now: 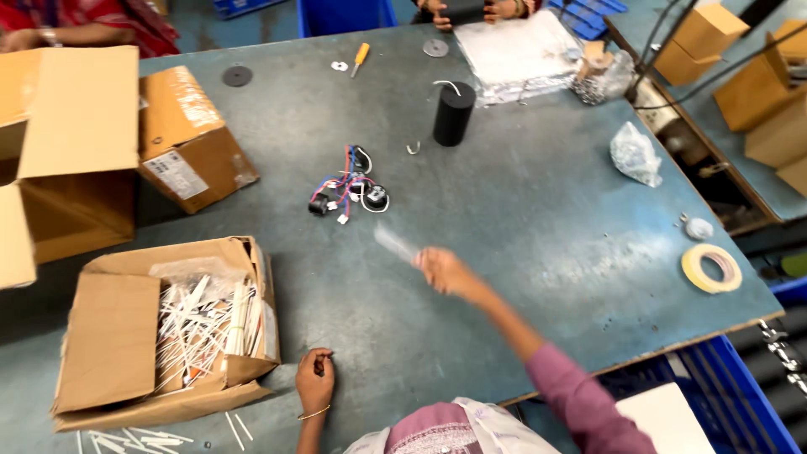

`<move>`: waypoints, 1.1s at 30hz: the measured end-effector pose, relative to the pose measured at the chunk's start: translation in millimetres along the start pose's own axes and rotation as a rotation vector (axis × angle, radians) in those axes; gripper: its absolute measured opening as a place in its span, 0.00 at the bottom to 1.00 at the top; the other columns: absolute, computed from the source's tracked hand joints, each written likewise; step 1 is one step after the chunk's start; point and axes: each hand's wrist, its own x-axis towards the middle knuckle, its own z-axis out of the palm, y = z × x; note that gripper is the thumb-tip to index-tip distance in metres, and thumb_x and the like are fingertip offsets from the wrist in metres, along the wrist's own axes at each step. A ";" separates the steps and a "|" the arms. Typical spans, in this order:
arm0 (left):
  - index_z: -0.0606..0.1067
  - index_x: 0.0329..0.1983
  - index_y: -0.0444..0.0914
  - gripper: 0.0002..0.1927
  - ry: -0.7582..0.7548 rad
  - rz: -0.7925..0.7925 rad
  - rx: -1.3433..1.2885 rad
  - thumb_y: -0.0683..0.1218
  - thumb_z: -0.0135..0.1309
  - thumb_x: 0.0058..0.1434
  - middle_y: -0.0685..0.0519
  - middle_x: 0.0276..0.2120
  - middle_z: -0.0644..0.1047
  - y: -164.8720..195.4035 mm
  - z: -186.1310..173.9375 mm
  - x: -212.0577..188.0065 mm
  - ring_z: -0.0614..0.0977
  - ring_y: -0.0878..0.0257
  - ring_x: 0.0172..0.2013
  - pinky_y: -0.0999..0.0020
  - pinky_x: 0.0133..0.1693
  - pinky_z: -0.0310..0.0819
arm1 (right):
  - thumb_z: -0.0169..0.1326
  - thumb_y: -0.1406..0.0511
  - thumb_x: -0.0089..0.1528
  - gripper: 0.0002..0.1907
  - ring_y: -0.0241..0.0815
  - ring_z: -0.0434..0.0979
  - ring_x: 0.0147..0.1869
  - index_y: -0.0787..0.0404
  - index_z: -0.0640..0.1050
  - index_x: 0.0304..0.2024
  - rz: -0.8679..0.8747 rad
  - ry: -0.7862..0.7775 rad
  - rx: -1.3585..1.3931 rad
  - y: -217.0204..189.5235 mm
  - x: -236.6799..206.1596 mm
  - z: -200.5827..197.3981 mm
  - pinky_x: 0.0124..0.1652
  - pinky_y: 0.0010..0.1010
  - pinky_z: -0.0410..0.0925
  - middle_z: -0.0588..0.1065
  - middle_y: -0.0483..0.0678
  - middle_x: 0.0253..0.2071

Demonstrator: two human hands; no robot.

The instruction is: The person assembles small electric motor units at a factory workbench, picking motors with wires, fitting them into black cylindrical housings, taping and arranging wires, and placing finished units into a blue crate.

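Fingers of the right hand [440, 269] are pinched on a blurred, light, bendable-looking pale strip [395, 244], held at one end; the left hand [314, 380] is curled, seemingly empty, on the table [521, 210].

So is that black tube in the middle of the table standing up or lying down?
Standing up: the black tube rests on its end, round top showing.
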 end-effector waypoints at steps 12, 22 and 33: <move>0.65 0.66 0.40 0.35 -0.241 0.366 0.242 0.44 0.57 0.54 0.45 0.64 0.66 49.8 37.7 9.8 0.65 0.48 0.66 0.51 0.64 0.55 | 0.53 0.61 0.63 0.20 0.53 0.69 0.46 0.61 0.72 0.56 -0.414 0.426 -1.121 145.6 -66.1 48.4 0.45 0.44 0.62 0.69 0.53 0.39; 0.66 0.69 0.46 0.33 -0.293 0.462 0.292 0.49 0.57 0.58 0.47 0.72 0.60 76.2 107.1 -0.6 0.58 0.50 0.71 0.51 0.67 0.50 | 0.55 0.61 0.63 0.19 0.52 0.69 0.47 0.60 0.73 0.54 -0.457 0.379 -1.095 137.3 -70.5 36.3 0.44 0.44 0.62 0.68 0.53 0.40; 0.71 0.62 0.41 0.26 -0.230 0.330 0.172 0.46 0.56 0.58 0.46 0.64 0.69 74.1 107.8 -9.4 0.67 0.47 0.65 0.52 0.65 0.57 | 0.55 0.61 0.64 0.17 0.52 0.68 0.46 0.62 0.74 0.53 -0.469 0.407 -1.071 142.6 -76.1 23.5 0.44 0.44 0.62 0.68 0.52 0.39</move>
